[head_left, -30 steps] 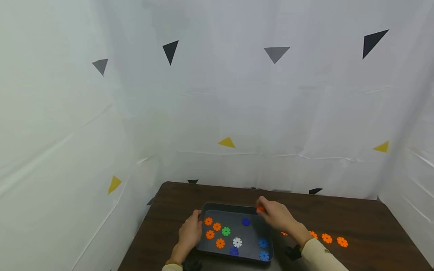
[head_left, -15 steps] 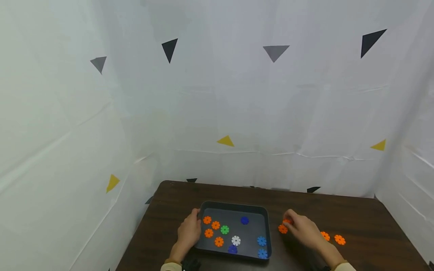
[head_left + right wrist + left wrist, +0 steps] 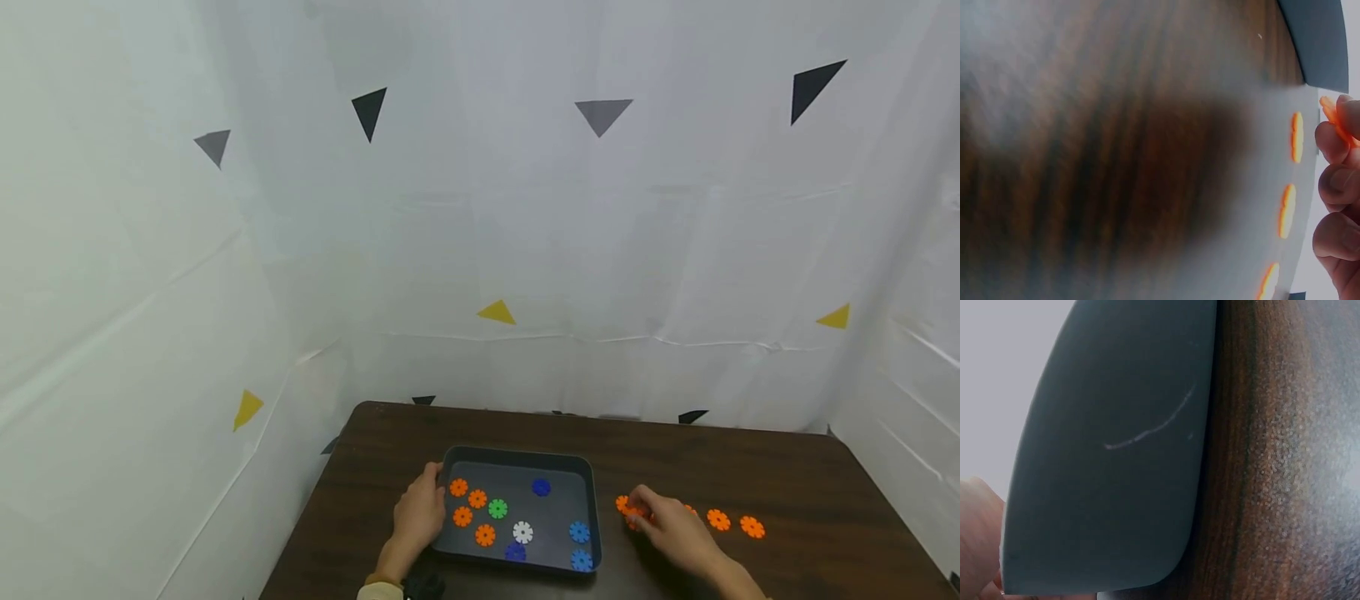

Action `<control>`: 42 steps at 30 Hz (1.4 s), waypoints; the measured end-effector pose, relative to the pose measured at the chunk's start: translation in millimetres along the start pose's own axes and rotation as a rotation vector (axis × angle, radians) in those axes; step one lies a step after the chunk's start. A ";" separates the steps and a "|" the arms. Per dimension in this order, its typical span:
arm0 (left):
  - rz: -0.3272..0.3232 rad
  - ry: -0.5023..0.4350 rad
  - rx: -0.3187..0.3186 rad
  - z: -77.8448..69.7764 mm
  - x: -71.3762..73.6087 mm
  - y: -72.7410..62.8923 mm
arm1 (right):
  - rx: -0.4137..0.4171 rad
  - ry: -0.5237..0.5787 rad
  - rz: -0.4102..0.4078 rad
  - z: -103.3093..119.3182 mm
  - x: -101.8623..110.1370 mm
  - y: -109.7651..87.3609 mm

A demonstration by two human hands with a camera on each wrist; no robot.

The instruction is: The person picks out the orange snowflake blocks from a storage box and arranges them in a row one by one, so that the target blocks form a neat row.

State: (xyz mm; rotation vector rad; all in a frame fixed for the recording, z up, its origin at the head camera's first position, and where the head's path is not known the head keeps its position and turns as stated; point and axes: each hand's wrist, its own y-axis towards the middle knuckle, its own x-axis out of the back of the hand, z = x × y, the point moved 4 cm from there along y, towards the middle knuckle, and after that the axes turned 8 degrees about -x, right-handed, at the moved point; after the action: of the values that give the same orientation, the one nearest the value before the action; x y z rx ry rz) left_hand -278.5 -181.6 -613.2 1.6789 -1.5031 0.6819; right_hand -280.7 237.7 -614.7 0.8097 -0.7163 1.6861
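My left hand [image 3: 418,510] grips the left side of a dark grey rectangular tray [image 3: 517,457]; in the left wrist view the tray's outer wall [image 3: 1110,475] hides most of the fingers. Over the table to the right of the tray, my right hand [image 3: 678,529] pinches an orange notched disc [image 3: 634,517] between thumb and fingertips. The right wrist view shows this orange disc [image 3: 1330,112] tilted in the fingers. Close beside them lies another orange disc [image 3: 622,503]. More orange discs [image 3: 718,520] lie in a row to the right, one partly hidden behind the hand.
Inside the tray lie several orange discs [image 3: 485,535], a green disc [image 3: 497,508], a white disc [image 3: 522,532] and several blue discs [image 3: 579,532]. The dark wooden table [image 3: 405,433] ends at a white curtain [image 3: 570,250] behind and on both sides.
My right hand has moved from the tray's far right corner to the orange discs on the table, then slightly nearer, with an orange disc in its fingers. The left hand stays on the tray.
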 end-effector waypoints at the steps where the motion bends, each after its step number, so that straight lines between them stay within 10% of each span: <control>1: -0.001 0.001 0.000 -0.1 0.3 0.3 | 0.017 0.004 0.007 0.1 -1.4 -0.2; 29: -0.006 -0.014 -0.006 -2.5 1.8 1.6 | 0.048 -0.081 -0.054 5.9 -4.1 -3.1; 42: 0.001 -0.017 0.005 -2.2 1.9 -0.3 | 0.169 -0.042 -0.079 47.2 8.5 22.7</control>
State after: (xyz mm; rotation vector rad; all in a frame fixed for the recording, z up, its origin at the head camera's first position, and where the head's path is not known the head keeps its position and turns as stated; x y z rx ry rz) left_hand -277.7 -180.9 -610.5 1.6917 -1.5148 0.6745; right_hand -296.9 199.6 -581.5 0.9820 -0.5678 1.6780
